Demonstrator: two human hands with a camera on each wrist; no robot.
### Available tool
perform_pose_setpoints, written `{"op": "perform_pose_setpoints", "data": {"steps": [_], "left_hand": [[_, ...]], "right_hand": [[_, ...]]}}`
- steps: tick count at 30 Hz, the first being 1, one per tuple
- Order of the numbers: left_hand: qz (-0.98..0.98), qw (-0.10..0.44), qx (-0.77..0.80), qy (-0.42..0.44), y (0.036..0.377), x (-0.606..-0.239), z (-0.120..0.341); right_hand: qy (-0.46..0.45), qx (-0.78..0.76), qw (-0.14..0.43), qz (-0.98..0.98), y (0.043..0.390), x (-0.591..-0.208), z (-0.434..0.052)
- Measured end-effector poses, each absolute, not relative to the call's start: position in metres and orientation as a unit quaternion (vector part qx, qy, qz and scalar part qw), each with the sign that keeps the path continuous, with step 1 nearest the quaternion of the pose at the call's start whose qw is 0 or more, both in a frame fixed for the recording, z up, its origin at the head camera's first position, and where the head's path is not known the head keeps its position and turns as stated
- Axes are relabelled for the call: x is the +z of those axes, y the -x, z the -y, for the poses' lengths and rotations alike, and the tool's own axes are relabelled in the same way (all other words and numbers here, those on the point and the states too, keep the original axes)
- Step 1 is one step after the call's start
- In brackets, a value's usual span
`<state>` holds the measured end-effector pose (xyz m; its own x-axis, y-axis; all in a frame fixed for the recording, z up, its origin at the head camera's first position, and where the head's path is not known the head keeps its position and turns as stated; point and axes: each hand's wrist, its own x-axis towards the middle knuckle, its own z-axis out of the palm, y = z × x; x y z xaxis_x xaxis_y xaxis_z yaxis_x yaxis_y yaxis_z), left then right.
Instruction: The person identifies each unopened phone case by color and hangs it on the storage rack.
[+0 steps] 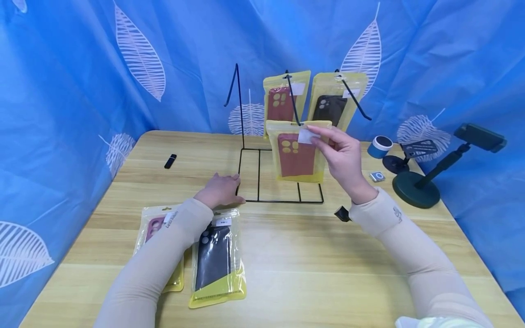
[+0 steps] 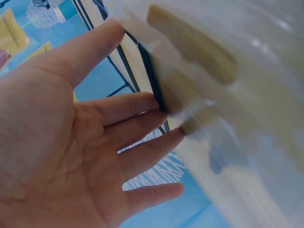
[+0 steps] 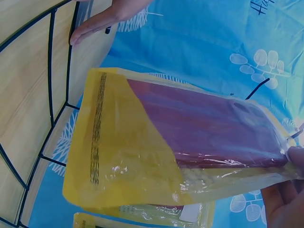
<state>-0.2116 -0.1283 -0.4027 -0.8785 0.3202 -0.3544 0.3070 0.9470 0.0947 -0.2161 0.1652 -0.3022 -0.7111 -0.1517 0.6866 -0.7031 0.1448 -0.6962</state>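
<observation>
1. Right hand: thumb and fingers pinch the upper right corner of the red phone-case packet, at its white label.
2. Left hand: fingers extended and spread, holding nothing; fingertips touch the left side of the wire display rack.
3. Packet location: front tip of the middle hook, above the rack base. We cannot tell whether the hook is through the hang hole.
4. Technique (our judgement): brace the rack, align hole with tip, avoid creasing the packet's top.
5. Orientation: we note long axis near vertical, hang-hole edge up, yellow end down.
</observation>
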Motion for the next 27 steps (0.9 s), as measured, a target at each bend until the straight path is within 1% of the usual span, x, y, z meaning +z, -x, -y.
{"op": "perform_pose_setpoints", "data": {"steps": [4,10,12,19,27], "left_hand": [[-0.969,0.183,0.017,-0.163,0.212,-0.404,0.128],[-0.970,0.177,0.016,-0.166,0.214,-0.404,0.130],[-0.970,0.178,0.015,-0.165,0.214,-0.404,0.130],[-0.968,0.189,0.021,-0.162,0.213,-0.403,0.129],[-0.968,0.188,0.022,-0.164,0.213,-0.402,0.129]], "right_hand": [[-0.320,0.586,0.230,0.708,0.210,-0.303,-0.167],[-0.330,0.581,0.259,0.698,0.204,-0.297,-0.166],[-0.323,0.582,0.259,0.700,0.205,-0.295,-0.165],[-0.291,0.577,0.222,0.730,0.217,-0.297,-0.163],[-0.244,0.560,0.197,0.767,0.237,-0.296,-0.160]]}}
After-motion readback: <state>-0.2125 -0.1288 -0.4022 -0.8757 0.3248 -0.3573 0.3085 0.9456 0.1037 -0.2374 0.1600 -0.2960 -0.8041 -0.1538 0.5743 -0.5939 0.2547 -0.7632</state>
